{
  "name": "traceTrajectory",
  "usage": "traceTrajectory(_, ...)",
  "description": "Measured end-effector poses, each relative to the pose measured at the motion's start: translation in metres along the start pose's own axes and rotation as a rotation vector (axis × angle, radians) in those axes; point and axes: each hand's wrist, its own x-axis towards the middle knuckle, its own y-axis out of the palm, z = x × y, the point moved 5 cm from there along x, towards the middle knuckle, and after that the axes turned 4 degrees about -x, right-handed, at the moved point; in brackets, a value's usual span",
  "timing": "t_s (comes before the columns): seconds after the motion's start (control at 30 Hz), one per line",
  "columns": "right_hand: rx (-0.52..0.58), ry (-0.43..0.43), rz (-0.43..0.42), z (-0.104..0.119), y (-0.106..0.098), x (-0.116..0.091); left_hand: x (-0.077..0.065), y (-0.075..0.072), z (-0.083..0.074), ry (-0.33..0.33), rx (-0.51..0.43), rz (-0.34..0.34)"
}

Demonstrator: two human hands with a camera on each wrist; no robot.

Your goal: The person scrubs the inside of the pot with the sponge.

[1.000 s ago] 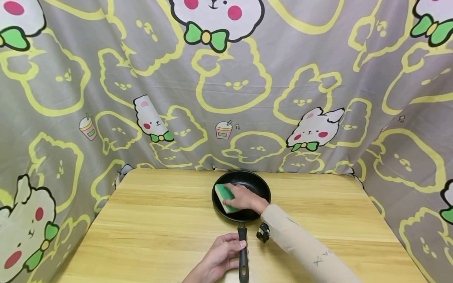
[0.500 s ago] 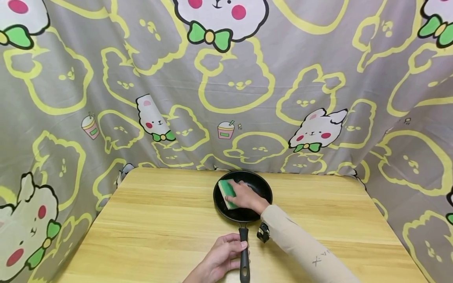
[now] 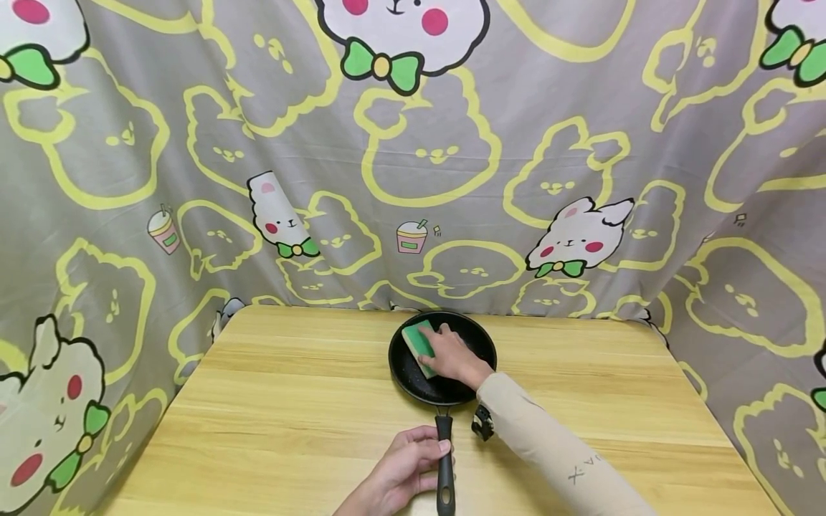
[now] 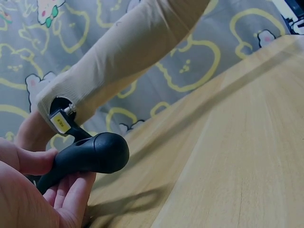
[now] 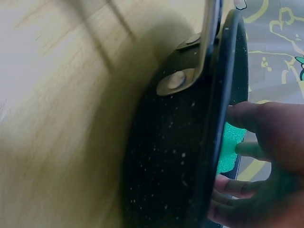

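Note:
A black frying pan [image 3: 413,385] sits on the wooden table, its handle [image 3: 445,473] pointing towards me. My left hand [image 3: 408,462] grips that handle, thumb on top and fingers curled beneath; the left wrist view shows the rounded handle end [image 4: 113,152] sticking out past the hand. Inside the pan, my right hand [image 3: 453,357] holds a green and cream scrub sponge [image 3: 416,340] against the left part of the pan's inside. Seen from the right wrist, the pan's speckled outer wall [image 5: 166,147] hides part of the sponge [image 5: 230,152] and some fingertips.
The light wooden table [image 3: 271,401] reaches back to a grey curtain [image 3: 310,143] printed with cartoon animals, which also hangs along both sides. A small black camera [image 3: 482,423] is strapped at the right wrist, beside the beige sleeve [image 3: 548,437].
My right hand has slid the sponge a little away from me and to the right inside the pan. The left hand keeps its grip on the handle, and the pan stays put.

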Motion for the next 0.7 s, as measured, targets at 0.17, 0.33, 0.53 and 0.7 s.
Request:
traceTrajectory(0.17,-0.051,-0.020,-0.030,0.000,-0.003,-0.002,0.000,-0.001,0.000,-0.006,0.002,-0.007)
traceTrajectory(0.33,-0.098,-0.014,-0.042,-0.003,-0.002,-0.003,0.000,-0.001,0.001,-0.009,0.001,-0.008)
traceTrajectory(0.53,-0.155,0.013,-0.029,-0.009,-0.002,-0.004,0.000,-0.001,0.001,-0.008,-0.005,-0.003)
traceTrajectory(0.7,-0.192,0.024,-0.033,-0.013,-0.004,-0.007,0.000,-0.001,0.001,0.001,-0.009,0.000)
